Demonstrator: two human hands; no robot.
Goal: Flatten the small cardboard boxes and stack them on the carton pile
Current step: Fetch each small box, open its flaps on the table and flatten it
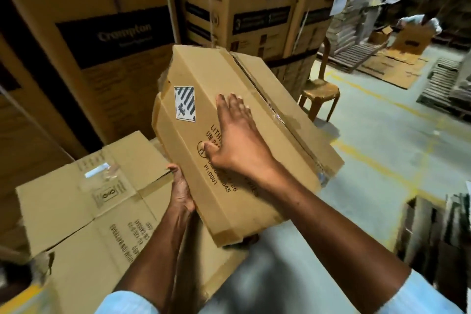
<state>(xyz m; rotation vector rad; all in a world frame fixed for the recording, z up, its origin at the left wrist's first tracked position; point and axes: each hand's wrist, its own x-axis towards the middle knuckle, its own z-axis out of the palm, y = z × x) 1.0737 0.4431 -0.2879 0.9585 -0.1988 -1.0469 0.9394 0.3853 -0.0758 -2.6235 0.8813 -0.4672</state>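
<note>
So the small cardboard box [237, 140] sits dead center, tilted, its long axis running from about 11 o'clock down to 5 o'clock. It looks mostly squashed flat, though the far end at 11 is still crumpled and gaping a bit. Plain brown corrugated board, matte, with dark stamped lettering, a black-and-white striped label [184, 104] near the top left, and a taped seam running down the right side with shiny torn tape along it.

The right hand [239, 140] is spread flat on the box's top face, fingers splayed, palm pressing down. The left hand [181, 191] curls around the box's near-left edge at about 8 o'clock, thumb on top, fingers tucked under where I can't see them.

Below and to the left, 7 to 8 o'clock, is the carton pile [84, 211]: flattened brown sheets with creased fold lines, printed text and a scrap of clear tape. The box's lower left corner overhangs it.

Room-wise, the left and top are walled off by tall printed cartons [254, 7], close behind the box from 10 to 1 o'clock. The open side is the right: bare grey concrete floor [382, 148] with yellow painted lines from 2 to 5 o'clock. A brown plastic chair [319, 94] stands just past the box's right edge at 2 o'clock, wooden pallets [356, 55] farther back, and upright flattened cardboard [433, 234] at 4 o'clock.
</note>
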